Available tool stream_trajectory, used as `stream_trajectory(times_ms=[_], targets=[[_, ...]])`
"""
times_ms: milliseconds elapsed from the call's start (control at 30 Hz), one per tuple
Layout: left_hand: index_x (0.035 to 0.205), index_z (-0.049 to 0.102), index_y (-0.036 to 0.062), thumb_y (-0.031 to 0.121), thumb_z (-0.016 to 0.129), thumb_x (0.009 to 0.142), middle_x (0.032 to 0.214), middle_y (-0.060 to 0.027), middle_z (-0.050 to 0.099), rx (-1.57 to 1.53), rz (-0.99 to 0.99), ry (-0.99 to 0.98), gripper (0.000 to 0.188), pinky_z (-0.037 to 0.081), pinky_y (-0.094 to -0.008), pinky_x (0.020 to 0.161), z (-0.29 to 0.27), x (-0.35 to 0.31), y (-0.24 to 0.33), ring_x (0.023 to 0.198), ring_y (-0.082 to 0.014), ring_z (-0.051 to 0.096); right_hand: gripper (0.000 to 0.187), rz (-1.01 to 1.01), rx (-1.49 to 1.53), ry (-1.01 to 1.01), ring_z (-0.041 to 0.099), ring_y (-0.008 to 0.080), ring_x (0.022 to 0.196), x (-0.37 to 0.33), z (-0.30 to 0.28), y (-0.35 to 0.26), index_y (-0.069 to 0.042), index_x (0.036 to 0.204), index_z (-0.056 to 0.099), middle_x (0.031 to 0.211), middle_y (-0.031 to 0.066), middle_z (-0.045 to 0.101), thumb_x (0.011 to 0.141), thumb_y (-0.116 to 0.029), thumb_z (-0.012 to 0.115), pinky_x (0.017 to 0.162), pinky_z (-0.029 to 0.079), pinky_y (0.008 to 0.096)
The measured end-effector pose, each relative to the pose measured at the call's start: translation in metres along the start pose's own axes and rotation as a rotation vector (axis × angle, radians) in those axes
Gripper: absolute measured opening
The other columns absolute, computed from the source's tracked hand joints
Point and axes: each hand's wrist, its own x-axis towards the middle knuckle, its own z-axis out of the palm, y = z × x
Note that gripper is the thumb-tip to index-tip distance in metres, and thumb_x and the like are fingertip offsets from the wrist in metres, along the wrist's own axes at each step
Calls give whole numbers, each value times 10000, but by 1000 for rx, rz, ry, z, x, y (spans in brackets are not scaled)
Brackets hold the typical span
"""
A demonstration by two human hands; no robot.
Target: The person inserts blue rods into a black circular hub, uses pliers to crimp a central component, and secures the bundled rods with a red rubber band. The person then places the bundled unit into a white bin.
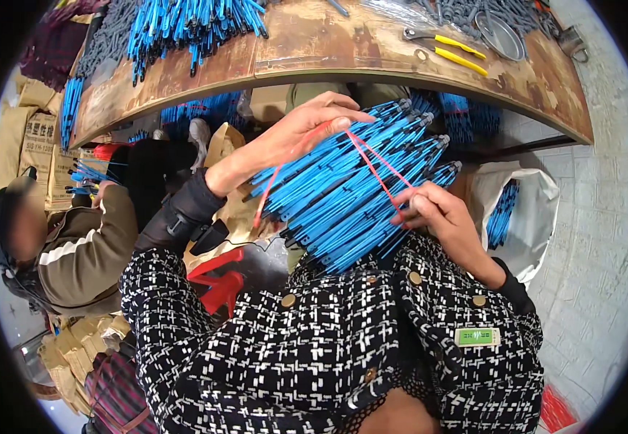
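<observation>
Across my lap lies a large stack of thin blue rods (343, 199) with black and grey ends, in several bunches. Above its far side my left hand (310, 129) is closed in a pinch on a pinkish-red string (379, 159). Two strands of it slant down to my right hand (433, 208), whose thumb and fingers pinch them by the right side of the rods. A loose length of the string hangs from my left hand along the left side of the rods. What lies beneath the rods is mostly hidden.
A wooden table (306, 54) curves across the far side, bearing more blue rods (191, 29), grey parts and yellow-handled pliers (458, 54). A white sack (534, 217) with blue rods stands at the right. Another person (86, 253) works at the left, near paper sacks (39, 159).
</observation>
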Motion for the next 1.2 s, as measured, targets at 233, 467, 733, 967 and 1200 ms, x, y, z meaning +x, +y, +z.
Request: stream_trajectory(times_ms=[233,467,733,967,1200], targets=[[1250,617,15,357,482,1033,1047,-104,663,-52,-115,-74,427,482,-314,875,-8,-4,-17,971,-173,610,259,-45,-51,-153,678,192,992,8,8,-4,39,1095,586,1093,109,650,1045,-165,435,844,563,317],[1070,650,-26,355,500,1031,899,-50,623,-300,-268,31,411,550,-289,797,-12,-11,-39,925,-128,615,131,-577,-581,-115,652,298,1089,14,21,0,30,1035,617,1115,151,646,979,-33,517,949,510,404],[904,619,-23,189,587,956,829,-155,593,499,-125,163,220,542,-373,676,-12,-7,-84,783,-293,647,127,-554,-255,-554,545,334,1236,12,24,2,-11,885,610,1025,114,706,972,-87,559,1111,364,491],[894,638,27,143,609,887,859,-166,633,745,-156,178,119,503,-467,675,18,-18,-85,826,-399,617,235,379,1317,-195,553,158,926,-15,1,117,-97,836,467,785,18,477,1039,-209,428,636,491,259],[1097,633,25,169,546,1008,971,12,677,-610,-478,-214,190,505,-266,823,60,-12,-99,914,-47,564,263,569,972,65,305,68,513,49,14,154,-161,827,523,639,-61,417,1014,-323,433,463,248,224]])
